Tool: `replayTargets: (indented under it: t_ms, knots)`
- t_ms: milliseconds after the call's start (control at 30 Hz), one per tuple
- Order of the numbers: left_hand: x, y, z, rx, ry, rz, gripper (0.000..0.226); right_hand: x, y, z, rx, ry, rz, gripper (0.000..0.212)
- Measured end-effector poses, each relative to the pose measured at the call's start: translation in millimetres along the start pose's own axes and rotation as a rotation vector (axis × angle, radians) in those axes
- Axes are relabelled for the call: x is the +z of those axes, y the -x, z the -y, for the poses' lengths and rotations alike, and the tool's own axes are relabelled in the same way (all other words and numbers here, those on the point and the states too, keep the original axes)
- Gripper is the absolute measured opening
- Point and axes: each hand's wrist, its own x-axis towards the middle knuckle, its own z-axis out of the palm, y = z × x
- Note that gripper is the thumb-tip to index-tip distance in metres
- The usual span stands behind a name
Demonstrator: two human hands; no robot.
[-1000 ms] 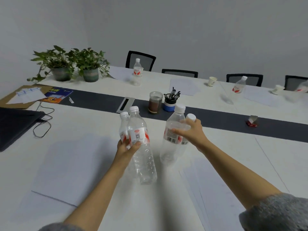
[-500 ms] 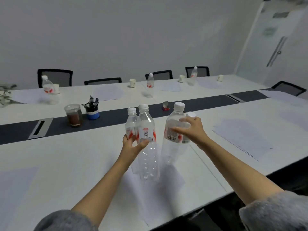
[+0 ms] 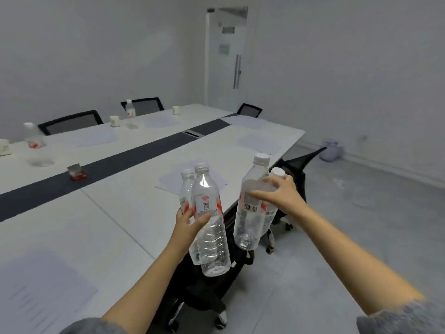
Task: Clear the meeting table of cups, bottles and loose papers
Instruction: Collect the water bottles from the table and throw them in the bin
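Nearest, at 7 o'clock, a near sheet (image 3: 41, 285) with faint lines lies flat on the white counter (image 3: 101, 227). The left hand (image 3: 189, 225) grasps two clear bottles together, lifted off the counter at its near edge: the front bottle (image 3: 212, 235), with a red and white label under the thumb, and the rear bottle (image 3: 185, 191), touching it at its 10 o'clock. The right hand (image 3: 283, 196), at 3 o'clock from the left one, grasps two more, fingers curled around their shoulders: the tall bottle (image 3: 248, 225), with a barcode label, and behind it the fourth bottle (image 3: 278, 173), of which mostly the white cap shows. Both pairs hang upright, slightly tilted, and apart from each other; the right pair is beyond the counter edge, above a black chair (image 3: 204, 295) and the grey floor (image 3: 337, 237). Whether any water is inside, I cannot tell. Just behind the left pair lies a mid sheet (image 3: 171, 182). At 1 o'clock a far sheet (image 3: 258, 144) lies near the counter end. A dark strip (image 3: 125, 160) runs along the middle of the counter, and a red box (image 3: 77, 174) stands on it at 10 o'clock. Beyond the strip, a fifth bottle (image 3: 33, 137) stands at 10 o'clock and a sixth bottle (image 3: 130, 112) at 11 o'clock, with a cup (image 3: 115, 121) between them and a second cup (image 3: 176, 110) at 12 o'clock. A bin (image 3: 331, 150) sits on the floor at 2 o'clock, near the wall, and a door (image 3: 226, 56) is at 12 o'clock.
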Motion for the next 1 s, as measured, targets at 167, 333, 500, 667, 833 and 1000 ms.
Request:
replayTargets:
  t_ms: [167, 333, 500, 667, 833, 1000]
  knots:
    - [111.8, -55.0, -13.8, 0.075, -0.003, 0.227, 0.095, -88.7, -5.1, -69.4, 0.150, -0.006, -0.204, 0.049]
    - [201.1, -119.6, -16.2, 0.133, 0.019, 0.382, 0.089, -147.9, -37.4, -122.0, 0.251, 0.022, -0.309, 0.055]
    - [280.6, -201.4, -14.5, 0.159, 0.072, 0.453, 0.079, -202.8, -100.2, -165.8, 0.304, 0.048, -0.390, 0.060]
    - [365.1, -291.3, -27.3, 0.143, 0.083, 0.523, 0.079, -265.9, -174.3, -199.0, 0.347, 0.095, -0.479, 0.060]
    - [444.2, -339.8, -16.7, 0.111, 0.100, 0.641, 0.058, -306.1, -209.1, -253.3, 0.418, 0.043, -0.525, 0.056]
    - [527.7, -388.7, 2.0, 0.086, 0.039, 0.704, 0.060, -358.9, -236.6, -318.7, 0.479, 0.011, -0.556, 0.052]
